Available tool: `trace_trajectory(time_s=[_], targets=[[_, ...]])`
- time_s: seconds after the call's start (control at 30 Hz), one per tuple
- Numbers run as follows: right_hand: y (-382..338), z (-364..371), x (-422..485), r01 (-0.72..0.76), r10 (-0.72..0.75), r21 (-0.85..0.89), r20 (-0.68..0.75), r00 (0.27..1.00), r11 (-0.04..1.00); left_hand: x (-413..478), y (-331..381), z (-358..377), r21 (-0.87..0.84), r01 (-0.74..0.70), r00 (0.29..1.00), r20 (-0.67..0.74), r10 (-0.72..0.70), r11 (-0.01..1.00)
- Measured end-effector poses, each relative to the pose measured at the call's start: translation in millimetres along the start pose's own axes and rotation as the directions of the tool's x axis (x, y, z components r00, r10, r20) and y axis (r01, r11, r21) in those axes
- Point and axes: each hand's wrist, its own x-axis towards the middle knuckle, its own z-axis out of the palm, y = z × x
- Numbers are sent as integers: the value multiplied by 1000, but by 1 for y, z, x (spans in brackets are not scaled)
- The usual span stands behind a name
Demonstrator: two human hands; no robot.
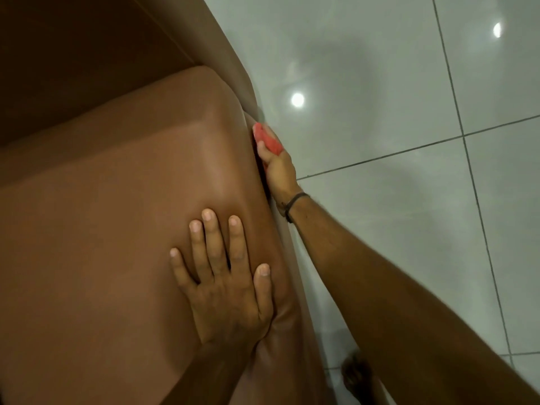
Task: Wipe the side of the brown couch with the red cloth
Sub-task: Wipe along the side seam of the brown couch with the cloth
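Brown couch [111,200] filled the left of the view; smooth, leather-like cover, padded and yielding, probably slick under a cloth. Left hand [225,276] lay flat on the top of the armrest near its outer edge, palm down, fingers spread, gripping nothing; it appeared to brace the body. Beyond that edge the couch's side panel dropped toward the tiled floor [409,83]. Red cloth [267,138] was bunched small against that panel, just below the armrest's far corner. Judged light, soft and limp; best held wadded in the palm so it does not slip on the cover. Right hand [277,168] was closed around the cloth, pressing it to the panel, arm extended downward alongside the couch, dark band at the wrist. Wiping judged under way; extent covered could not be told.
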Motion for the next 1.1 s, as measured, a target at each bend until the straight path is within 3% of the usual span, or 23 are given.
trace_trajectory(time_s=[0.1, 0.27, 0.33, 0.47, 0.53, 0.6, 0.7, 0.77, 0.87, 0.97, 1.1], targets=[[8, -5, -29, 60, -59, -31, 39, 998, 998, -1, 3, -13, -15, 18, 999, 46, -18, 1000], [11, -13, -18, -227, 228, 26, -61, 972, 974, 36, -3, -52, -159, 32, 999, 46, -25, 987], [-9, -4, 6, -205, 205, 8, -59, 977, 979, 62, -7, -50, -141, 11, 999, 47, -5, 990], [-30, 10, 33, 28, -23, -87, 60, 998, 996, 72, -6, -21, -32, -1, 1000, -12, 0, 999], [-14, 5, 13, 77, -64, -110, 112, 992, 991, 67, -8, -12, -32, -2, 999, -32, 1, 999], [11, -10, -12, 17, -6, -96, 112, 994, 995, 68, -9, -7, -31, -23, 999, -39, 22, 999], [16, -22, -11, -189, 188, -18, -14, 982, 982, 70, -8, -4, -12, -29, 999, -40, 29, 999], [6, -18, 15, -250, 248, -15, -77, 966, 968, 69, -9, 0, -12, -29, 999, -37, 29, 1000], [-12, 4, 44, -125, 124, -25, -42, 991, 992, 70, -11, 4, -9, -32, 999, -34, 32, 999], [-9, 9, 15, 5, -3, -57, 34, 999, 998, 69, -10, 2, -26, -32, 999, -29, 31, 999], [3, -11, -14, -98, 98, -23, 22, 995, 995, 71, -9, 1, -24, -39, 999, -24, 38, 999]])
